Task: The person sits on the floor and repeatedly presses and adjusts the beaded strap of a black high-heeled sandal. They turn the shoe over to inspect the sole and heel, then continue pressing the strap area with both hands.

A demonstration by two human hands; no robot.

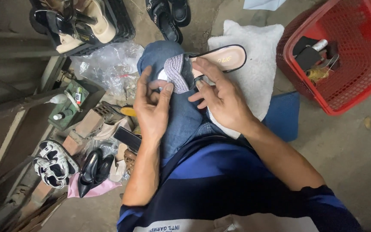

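A flat sandal (224,56) with a beige insole, black edge and a braided grey-white strap (177,73) rests on my raised knee in blue jeans (181,116). My left hand (151,107) pinches the strap end with thumb and fingers. At the sandal's heel side, my right hand (220,94) holds the sole, its fingers spread over the insole edge. Both hands are on the same sandal.
A red plastic basket (357,86) with small items stands at the right. A white cushion (254,64) lies under the sandal. Several shoes (56,165) lie at the left; a black crate of heels (82,25) sits top left, beside crumpled plastic (108,64) and a small tool tray (71,105).
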